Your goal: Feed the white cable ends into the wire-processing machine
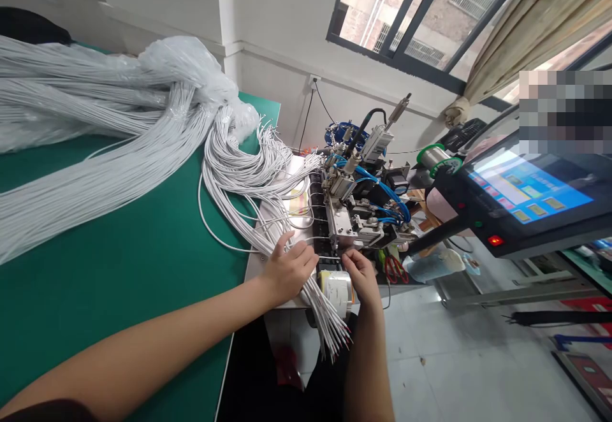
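My left hand (290, 270) rests over a bundle of white cables (318, 301), its thumb raised and its fingertips closed on a single white cable (329, 257). That cable runs across to my right hand (359, 274), whose thumb and finger pinch its end at the front of a bench machine (342, 218). Below my left hand the bundle's loose ends fan out, some with reddish tips. Several other cables lie in a row of black slots (319, 208) along the machine's near side.
A large heap of white cables (95, 180), partly in clear plastic, lies on the green table (157, 269). A lit touchscreen (530, 186) stands at right beside a solder wire spool (434, 157). Red-handled scissors (396, 270) lie by the machine. A person is partly visible behind the screen.
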Motion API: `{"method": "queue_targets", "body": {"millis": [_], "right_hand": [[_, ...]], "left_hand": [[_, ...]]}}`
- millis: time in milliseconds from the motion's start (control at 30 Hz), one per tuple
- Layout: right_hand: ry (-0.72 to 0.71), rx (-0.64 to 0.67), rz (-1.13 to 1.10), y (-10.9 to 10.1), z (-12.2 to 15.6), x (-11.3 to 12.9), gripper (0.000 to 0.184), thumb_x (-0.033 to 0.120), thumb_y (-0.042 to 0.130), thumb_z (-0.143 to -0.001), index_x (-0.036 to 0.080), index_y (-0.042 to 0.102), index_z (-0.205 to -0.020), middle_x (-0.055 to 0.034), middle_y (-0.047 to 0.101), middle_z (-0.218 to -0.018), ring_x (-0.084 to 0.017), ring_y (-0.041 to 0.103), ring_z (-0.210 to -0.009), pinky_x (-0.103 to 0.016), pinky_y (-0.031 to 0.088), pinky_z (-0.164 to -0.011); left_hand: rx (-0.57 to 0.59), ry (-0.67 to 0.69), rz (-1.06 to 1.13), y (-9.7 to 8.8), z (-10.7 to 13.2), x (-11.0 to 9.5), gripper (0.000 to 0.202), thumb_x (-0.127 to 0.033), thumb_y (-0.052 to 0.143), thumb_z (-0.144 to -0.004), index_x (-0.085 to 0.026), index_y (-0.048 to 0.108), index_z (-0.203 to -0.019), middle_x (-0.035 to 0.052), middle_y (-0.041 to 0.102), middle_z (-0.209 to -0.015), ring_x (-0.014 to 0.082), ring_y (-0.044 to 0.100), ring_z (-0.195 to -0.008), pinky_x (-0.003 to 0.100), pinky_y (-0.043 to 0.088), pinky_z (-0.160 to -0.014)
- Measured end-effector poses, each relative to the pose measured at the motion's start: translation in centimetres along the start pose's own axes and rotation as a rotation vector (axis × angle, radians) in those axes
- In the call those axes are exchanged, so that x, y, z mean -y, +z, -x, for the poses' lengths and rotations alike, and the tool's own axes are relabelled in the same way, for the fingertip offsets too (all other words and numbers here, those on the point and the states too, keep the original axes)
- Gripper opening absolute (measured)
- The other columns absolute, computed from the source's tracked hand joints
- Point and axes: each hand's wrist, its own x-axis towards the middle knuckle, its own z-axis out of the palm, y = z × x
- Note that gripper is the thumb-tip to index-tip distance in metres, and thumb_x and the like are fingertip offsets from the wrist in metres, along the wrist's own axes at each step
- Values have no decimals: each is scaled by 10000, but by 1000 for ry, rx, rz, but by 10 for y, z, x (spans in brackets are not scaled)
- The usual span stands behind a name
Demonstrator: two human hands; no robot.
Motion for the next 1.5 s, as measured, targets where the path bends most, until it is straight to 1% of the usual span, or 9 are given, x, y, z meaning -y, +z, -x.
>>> {"method": "queue_targets", "body": {"millis": [233,433,600,800,1000,1100,1200,1367,1500], "right_hand": [[186,-45,-284,7,0,-10,294,402,660,-740,184,503,-620,65,363,-539,-91,290,-510,-223,229,-493],[236,-76,-362,14,2,-19,323,449,674,-703,200,479,-640,65,403,-535,-99,340,-492,-221,285,-483],[216,-112,-339,10,12,-23,337,475,694,-740,177,550,-679,36,499,-597,-111,414,-539,-225,330,-511],[185,-198,-191,-5,29,-20,379,517,672,-766,184,535,-649,60,401,-547,-94,323,-493,-218,262,-468],[106,-199,-100,-13,43,-4,351,495,641,-819,175,589,-687,37,452,-593,-108,384,-545,-226,312,-501],[48,-150,-36,-14,51,11,302,457,627,-846,176,630,-735,12,520,-639,-129,451,-596,-242,363,-550],[-22,-15,76,-14,58,29,249,412,635,-852,179,666,-770,-17,584,-682,-154,510,-615,-262,394,-560],[-186,124,233,-5,61,54,107,306,658,-852,221,722,-868,-50,657,-810,-170,561,-672,-271,422,-580],[-244,181,243,6,55,62,123,263,655,-855,241,725,-953,-57,673,-893,-157,577,-669,-259,441,-569]], "left_hand": [[-2,6,-12,2,0,0,255,-85,446,-834,-210,665,-877,23,616,-769,188,556,-829,462,250,-1023],[-2,3,-14,4,1,0,238,-87,468,-808,-202,662,-886,30,613,-774,194,559,-840,469,250,-1027],[27,-10,-1,4,2,1,247,-86,482,-766,-201,657,-897,43,640,-814,204,572,-873,489,223,-1055],[77,-55,25,7,6,2,251,-121,535,-704,-180,671,-906,90,675,-1027,257,569,-1049,515,184,-1088],[-1,44,76,4,4,3,256,-82,491,-814,-196,667,-960,30,695,-995,191,604,-1005,489,154,-1131],[-39,89,106,3,3,3,206,-112,519,-877,-217,660,-983,-14,701,-938,150,617,-974,464,162,-1144],[-54,85,113,1,1,3,174,-149,537,-906,-235,656,-1000,-37,706,-904,129,627,-943,456,149,-1152],[-50,77,98,-3,-1,2,242,-147,505,-927,-238,634,-1111,-37,706,-854,120,640,-885,460,112,-1155],[-34,83,78,-3,-1,2,275,-130,471,-938,-199,620,-1158,-36,691,-784,102,627,-763,467,94,-1154]]}}
